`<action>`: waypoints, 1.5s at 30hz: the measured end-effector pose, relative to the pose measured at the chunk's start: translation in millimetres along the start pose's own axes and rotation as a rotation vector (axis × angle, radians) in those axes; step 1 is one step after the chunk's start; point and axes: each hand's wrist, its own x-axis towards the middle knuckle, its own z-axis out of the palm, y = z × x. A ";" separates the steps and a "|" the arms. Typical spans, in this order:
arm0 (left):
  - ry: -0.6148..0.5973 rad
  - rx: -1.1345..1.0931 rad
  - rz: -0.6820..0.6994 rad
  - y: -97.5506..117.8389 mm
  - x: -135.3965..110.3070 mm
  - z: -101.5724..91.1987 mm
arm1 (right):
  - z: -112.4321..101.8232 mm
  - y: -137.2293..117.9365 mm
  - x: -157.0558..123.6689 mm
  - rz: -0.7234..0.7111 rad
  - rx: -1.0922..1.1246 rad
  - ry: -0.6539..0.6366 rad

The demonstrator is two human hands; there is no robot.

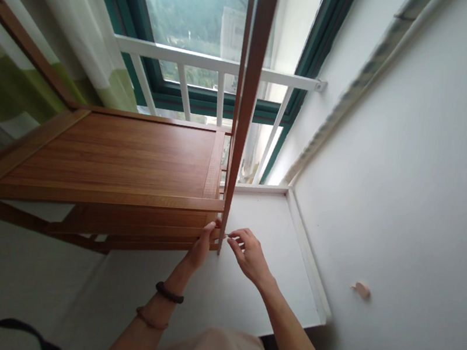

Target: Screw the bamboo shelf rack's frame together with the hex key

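Note:
A brown wooden shelf rack [143,155] with several boards stands at the left and centre. My left hand [201,247] grips the end of a lower shelf rail beside the upright post [246,112]; its thumb shows, and some fingers are hidden behind the wood. On the other side of that post, my right hand [248,254] is closed in a pinch. Between its thumb and forefinger is a small, thin, screw-like piece [227,235], whose tip meets the post. It is too small to make out exactly.
Behind the rack are a white railing [181,57] and a green-framed window [197,9]. A striped curtain [75,25] hangs at the left. The white wall [429,170] on the right carries a small pink hook [361,289]. A white ledge [274,223] lies below the hands.

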 end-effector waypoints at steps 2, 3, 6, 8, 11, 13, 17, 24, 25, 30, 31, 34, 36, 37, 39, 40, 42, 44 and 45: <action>-0.028 -0.238 -0.051 6.6 -4.0 -3.4 | 1.8 1.5 -1.9 0.027 0.012 -0.011; -0.065 -0.355 -0.067 10.4 -6.1 -5.3 | 3.4 2.5 -2.8 0.046 0.029 -0.024; -0.116 -0.524 -0.086 20.8 -8.2 -8.2 | 11.0 6.5 -4.7 0.104 0.134 -0.078; -0.106 -0.470 -0.094 24.6 -5.4 -8.0 | 17.5 12.1 -5.0 0.115 0.169 -0.076; -0.104 -0.282 -0.064 19.5 -3.8 -14.6 | 24.7 29.9 -9.7 0.137 0.030 0.034; -0.092 -0.044 -0.011 4.0 -13.3 -32.0 | 26.4 47.9 -20.2 0.184 -0.083 0.075; 0.218 0.708 0.187 -54.3 -64.1 -94.4 | 28.7 84.3 -57.7 0.260 -0.145 0.016; 0.054 1.402 0.268 -109.8 -98.9 -135.1 | 43.6 104.9 -78.2 0.230 -0.232 -0.154; 0.041 1.436 0.281 -108.4 -91.2 -131.8 | 44.9 104.8 -74.0 0.218 -0.245 -0.170; 0.009 1.480 0.297 -103.6 -53.8 -118.2 | 50.3 103.5 -58.2 0.156 -0.303 -0.244; 0.014 1.481 0.296 -104.8 -50.4 -116.3 | 51.7 103.4 -57.9 0.148 -0.316 -0.249; 0.037 1.483 0.290 -109.9 -48.2 -109.9 | 56.7 103.1 -60.8 0.135 -0.358 -0.239; 0.064 1.483 0.286 -112.6 -50.6 -105.0 | 60.4 102.7 -63.5 0.132 -0.387 -0.218; 0.075 1.480 0.285 -113.5 -52.2 -102.6 | 62.5 102.5 -64.3 0.132 -0.400 -0.206; 0.078 1.467 0.285 -114.6 -55.7 -98.3 | 67.0 102.1 -64.4 0.131 -0.424 -0.184; 0.071 1.457 0.287 -114.8 -57.5 -96.3 | 69.5 102.0 -63.8 0.127 -0.431 -0.177; 0.054 1.429 0.291 -115.0 -61.0 -93.1 | 74.7 102.0 -61.6 0.114 -0.434 -0.174; 0.052 1.395 0.294 -114.9 -64.1 -90.6 | 79.6 102.4 -59.5 0.099 -0.420 -0.183; 0.060 1.375 0.294 -114.9 -65.3 -89.8 | 81.6 102.6 -59.0 0.096 -0.409 -0.185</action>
